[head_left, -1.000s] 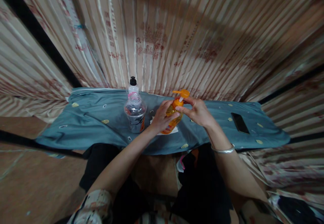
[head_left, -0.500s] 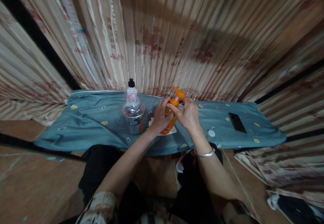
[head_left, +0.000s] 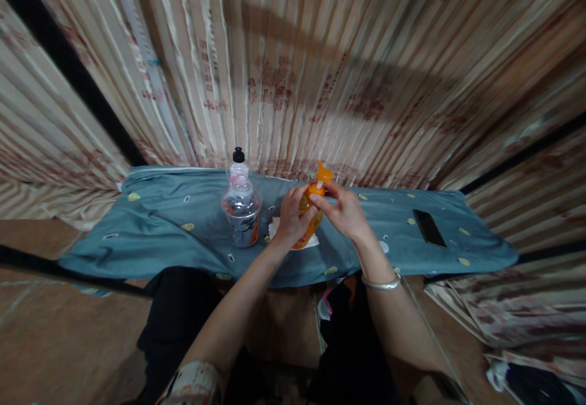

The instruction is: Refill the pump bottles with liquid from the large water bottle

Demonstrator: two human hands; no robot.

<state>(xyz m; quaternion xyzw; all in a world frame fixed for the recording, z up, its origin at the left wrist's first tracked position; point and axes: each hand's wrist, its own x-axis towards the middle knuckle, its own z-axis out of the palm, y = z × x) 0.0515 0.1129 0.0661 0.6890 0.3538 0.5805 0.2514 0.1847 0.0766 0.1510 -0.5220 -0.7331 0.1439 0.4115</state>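
Observation:
An orange pump bottle (head_left: 312, 227) stands, slightly tilted, on a white paper (head_left: 273, 227) on the cloth-covered table. My left hand (head_left: 293, 217) is wrapped around the bottle's upper body. The fingers of my right hand (head_left: 344, 208) pinch the orange collar under the pump head (head_left: 325, 174), whose spout points away from me. To the left stands a clear, empty-looking plastic bottle (head_left: 241, 222) with no cap on its neck. Behind it is another clear bottle with a black cap (head_left: 238, 155), mostly hidden.
A blue-green patterned cloth (head_left: 160, 222) covers the narrow table. A dark phone (head_left: 429, 228) lies at the right, and a white round cap (head_left: 383, 246) sits near my right wrist. Pleated curtains (head_left: 284, 75) hang behind, with black poles (head_left: 77, 69) at the sides.
The pump head has turned, its spout swinging from pointing left to pointing away. My right hand has shifted slightly on the collar; my left hand keeps its hold on the bottle.

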